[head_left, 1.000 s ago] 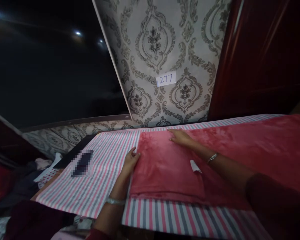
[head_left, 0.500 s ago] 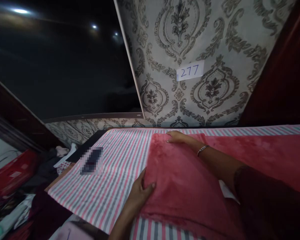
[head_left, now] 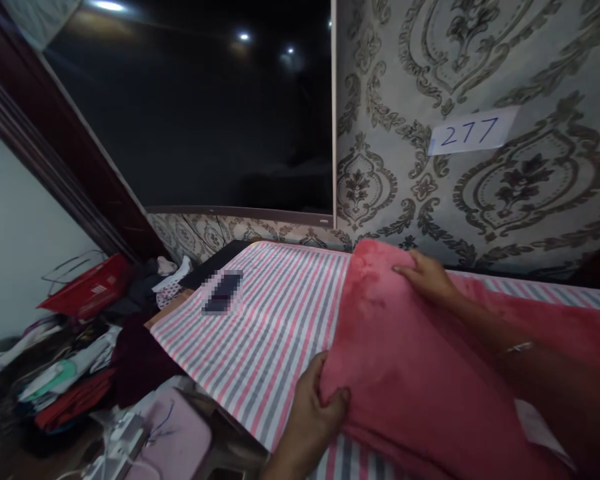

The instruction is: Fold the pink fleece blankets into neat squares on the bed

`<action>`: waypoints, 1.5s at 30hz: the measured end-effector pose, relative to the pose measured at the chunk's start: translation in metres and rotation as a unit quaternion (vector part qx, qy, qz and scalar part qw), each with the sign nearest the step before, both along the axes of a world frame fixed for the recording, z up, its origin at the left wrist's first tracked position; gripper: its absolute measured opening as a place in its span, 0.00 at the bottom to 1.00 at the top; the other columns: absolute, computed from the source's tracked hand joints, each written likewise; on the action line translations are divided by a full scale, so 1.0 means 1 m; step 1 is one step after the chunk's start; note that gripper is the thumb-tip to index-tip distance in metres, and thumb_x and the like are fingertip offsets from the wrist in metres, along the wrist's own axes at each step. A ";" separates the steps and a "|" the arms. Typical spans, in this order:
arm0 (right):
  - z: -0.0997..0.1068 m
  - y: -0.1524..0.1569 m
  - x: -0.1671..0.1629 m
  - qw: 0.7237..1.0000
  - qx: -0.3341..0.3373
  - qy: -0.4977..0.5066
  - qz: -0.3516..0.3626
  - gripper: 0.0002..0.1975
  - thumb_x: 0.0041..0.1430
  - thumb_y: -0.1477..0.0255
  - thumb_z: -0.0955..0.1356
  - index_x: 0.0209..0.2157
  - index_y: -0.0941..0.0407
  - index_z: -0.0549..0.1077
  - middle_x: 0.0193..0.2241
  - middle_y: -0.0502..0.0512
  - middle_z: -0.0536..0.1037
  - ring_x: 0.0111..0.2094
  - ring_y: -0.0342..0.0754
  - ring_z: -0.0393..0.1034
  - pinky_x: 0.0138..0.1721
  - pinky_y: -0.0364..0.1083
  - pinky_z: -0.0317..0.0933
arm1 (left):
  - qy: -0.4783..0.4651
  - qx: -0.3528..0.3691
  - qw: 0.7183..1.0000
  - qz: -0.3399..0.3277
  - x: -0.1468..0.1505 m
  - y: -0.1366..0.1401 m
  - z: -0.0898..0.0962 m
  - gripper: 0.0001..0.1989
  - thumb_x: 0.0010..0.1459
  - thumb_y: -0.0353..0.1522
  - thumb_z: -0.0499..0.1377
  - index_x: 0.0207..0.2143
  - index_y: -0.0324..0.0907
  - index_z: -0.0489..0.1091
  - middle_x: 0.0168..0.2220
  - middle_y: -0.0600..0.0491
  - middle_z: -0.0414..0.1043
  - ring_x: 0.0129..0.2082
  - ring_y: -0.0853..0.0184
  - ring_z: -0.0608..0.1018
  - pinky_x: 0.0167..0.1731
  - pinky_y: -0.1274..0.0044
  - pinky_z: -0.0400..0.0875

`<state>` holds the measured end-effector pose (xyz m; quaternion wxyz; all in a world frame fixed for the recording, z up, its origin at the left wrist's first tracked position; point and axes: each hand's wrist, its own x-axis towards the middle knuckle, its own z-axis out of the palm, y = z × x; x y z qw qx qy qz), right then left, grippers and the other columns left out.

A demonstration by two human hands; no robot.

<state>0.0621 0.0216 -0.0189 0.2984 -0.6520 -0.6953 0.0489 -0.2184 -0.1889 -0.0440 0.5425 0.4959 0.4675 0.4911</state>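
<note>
A red plush blanket (head_left: 405, 360), folded in layers, lies over a striped cloth on the table. My left hand (head_left: 313, 413) grips its near left edge, thumb on top and fingers partly hidden underneath. Around the far edge, my right hand (head_left: 427, 277) holds the fabric between thumb and fingers. That far left corner rises a little above the striped cloth (head_left: 275, 313). More of the red blanket spreads out to the right, partly behind my right arm. A white tag or label (head_left: 540, 427) shows beneath that arm.
A blurred-out dark rectangle (head_left: 223, 292) lies on the striped cloth at left. A large dark television screen (head_left: 205, 120) stands behind it. Left of the table are a red basket (head_left: 90, 287), piled clothes (head_left: 70, 373), a pink box (head_left: 173, 433) and a white power strip (head_left: 120, 443).
The far left corner of the blanket has been raised off the striped cloth by my right hand. My left hand still holds the near left edge. The view has turned left.
</note>
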 end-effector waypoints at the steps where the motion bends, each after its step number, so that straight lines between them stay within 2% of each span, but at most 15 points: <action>1: 0.014 -0.004 0.003 0.999 0.037 0.023 -0.008 0.08 0.60 0.64 0.67 0.32 0.52 0.67 0.30 0.55 0.76 0.33 0.55 0.71 0.36 0.50 0.63 | -0.004 0.008 1.000 -0.009 -0.001 -0.002 0.008 0.25 0.51 0.39 0.66 0.52 0.40 0.74 0.49 0.45 0.79 0.48 0.56 0.80 0.50 0.71 0.74; 4: 0.069 -0.007 0.005 0.990 0.125 0.060 -0.017 0.12 0.56 0.64 0.70 0.27 0.50 0.62 0.25 0.50 0.70 0.29 0.52 0.66 0.33 0.49 0.60 | -0.009 0.026 1.000 0.002 -0.012 -0.008 0.038 0.26 0.52 0.40 0.66 0.52 0.42 0.74 0.49 0.46 0.79 0.48 0.56 0.80 0.49 0.71 0.74; 7: 0.120 0.005 -0.018 0.980 0.188 0.057 0.015 0.15 0.56 0.62 0.71 0.26 0.50 0.61 0.27 0.51 0.71 0.31 0.51 0.65 0.36 0.50 0.60 | -0.006 0.048 0.994 0.095 -0.039 -0.003 0.068 0.29 0.48 0.42 0.69 0.53 0.43 0.74 0.51 0.47 0.78 0.50 0.54 0.79 0.49 0.70 0.75; 10: 0.137 0.026 -0.067 0.982 0.182 0.039 0.035 0.12 0.60 0.61 0.70 0.35 0.54 0.68 0.37 0.56 0.76 0.38 0.53 0.69 0.42 0.52 0.63 | 0.000 0.075 0.981 0.179 -0.081 0.021 0.083 0.38 0.41 0.44 0.72 0.55 0.43 0.71 0.52 0.46 0.77 0.46 0.53 0.80 0.42 0.69 0.78; 14: 0.094 0.045 -0.132 0.995 -0.003 -0.074 0.067 0.22 0.69 0.66 0.62 0.60 0.61 0.64 0.56 0.67 0.74 0.56 0.60 0.68 0.55 0.56 0.61 | 0.070 0.076 0.960 0.259 -0.135 0.057 0.055 0.40 0.37 0.44 0.71 0.55 0.42 0.70 0.45 0.48 0.78 0.39 0.59 0.80 0.36 0.72 0.76; 17: 0.039 0.048 -0.153 0.983 -0.103 -0.101 0.113 0.30 0.62 0.67 0.70 0.64 0.57 0.65 0.62 0.64 0.71 0.61 0.63 0.66 0.58 0.58 0.61 | 0.200 0.031 0.934 0.293 -0.158 0.068 0.013 0.34 0.38 0.49 0.67 0.47 0.40 0.74 0.36 0.49 0.78 0.37 0.56 0.80 0.36 0.69 0.75; 20: -0.001 0.048 -0.144 0.972 -0.150 -0.110 0.142 0.29 0.63 0.64 0.69 0.64 0.52 0.67 0.65 0.60 0.68 0.64 0.62 0.63 0.62 0.61 0.58 | 0.296 0.053 0.901 0.311 -0.166 0.065 -0.018 0.28 0.43 0.51 0.63 0.41 0.41 0.76 0.39 0.46 0.80 0.44 0.52 0.80 0.45 0.66 0.74; 24: -0.017 0.052 -0.108 0.975 -0.134 -0.109 0.139 0.27 0.68 0.66 0.63 0.67 0.52 0.64 0.68 0.59 0.63 0.68 0.60 0.56 0.67 0.63 0.49 | 0.346 0.070 0.881 0.314 -0.164 0.061 -0.028 0.30 0.48 0.53 0.59 0.44 0.40 0.77 0.36 0.47 0.80 0.36 0.54 0.79 0.39 0.67 0.74; 28: -0.019 0.048 -0.064 0.986 -0.094 -0.085 0.112 0.27 0.67 0.69 0.63 0.66 0.58 0.66 0.66 0.63 0.65 0.67 0.58 0.60 0.66 0.56 0.54 | 0.359 0.062 0.869 0.336 -0.163 0.062 -0.030 0.34 0.49 0.55 0.57 0.46 0.38 0.77 0.30 0.50 0.77 0.26 0.60 0.74 0.30 0.70 0.71; 31: -0.026 0.034 -0.032 0.993 -0.051 -0.055 0.093 0.28 0.66 0.72 0.63 0.66 0.64 0.65 0.65 0.67 0.67 0.65 0.57 0.62 0.65 0.53 0.56 | 0.358 0.108 0.859 0.350 -0.166 0.062 -0.031 0.31 0.53 0.54 0.56 0.46 0.38 0.76 0.35 0.48 0.78 0.30 0.60 0.76 0.33 0.69 0.73; 34: -0.037 0.013 -0.006 0.996 -0.010 -0.027 0.086 0.27 0.65 0.71 0.64 0.64 0.60 0.68 0.63 0.65 0.70 0.63 0.58 0.66 0.64 0.57 0.59 | 0.415 0.212 0.800 0.376 -0.165 0.061 -0.027 0.26 0.59 0.48 0.51 0.44 0.38 0.76 0.44 0.42 0.77 0.43 0.54 0.78 0.46 0.64 0.73; 36: -0.044 -0.003 0.007 0.996 0.008 -0.014 0.087 0.25 0.63 0.71 0.66 0.62 0.57 0.71 0.61 0.64 0.73 0.62 0.59 0.68 0.63 0.59 0.60 | 0.463 0.275 0.763 0.357 -0.157 0.064 -0.021 0.23 0.63 0.44 0.49 0.46 0.38 0.75 0.49 0.40 0.77 0.52 0.52 0.76 0.56 0.60 0.69; 37: -0.047 -0.012 0.014 0.996 0.013 -0.010 0.088 0.24 0.62 0.71 0.66 0.60 0.57 0.73 0.60 0.64 0.74 0.61 0.59 0.68 0.63 0.59 0.60 | 0.478 0.296 0.760 0.325 -0.149 0.067 -0.018 0.23 0.64 0.42 0.48 0.49 0.39 0.74 0.51 0.40 0.77 0.55 0.53 0.76 0.59 0.59 0.67; 41: -0.055 -0.049 0.042 0.996 0.026 0.001 0.083 0.24 0.61 0.70 0.67 0.58 0.55 0.75 0.58 0.62 0.75 0.60 0.59 0.70 0.62 0.59 0.62 | 0.494 0.315 0.803 0.108 -0.090 0.099 0.002 0.25 0.67 0.40 0.47 0.60 0.39 0.68 0.60 0.42 0.73 0.61 0.56 0.73 0.62 0.61 0.66; 45: -0.053 -0.083 0.082 0.999 0.013 -0.026 0.039 0.25 0.63 0.68 0.65 0.61 0.57 0.73 0.61 0.63 0.73 0.62 0.59 0.67 0.64 0.58 0.59 | 0.533 0.281 0.793 -0.090 -0.008 0.154 0.035 0.31 0.66 0.43 0.52 0.65 0.35 0.63 0.67 0.40 0.63 0.68 0.56 0.66 0.67 0.64 0.59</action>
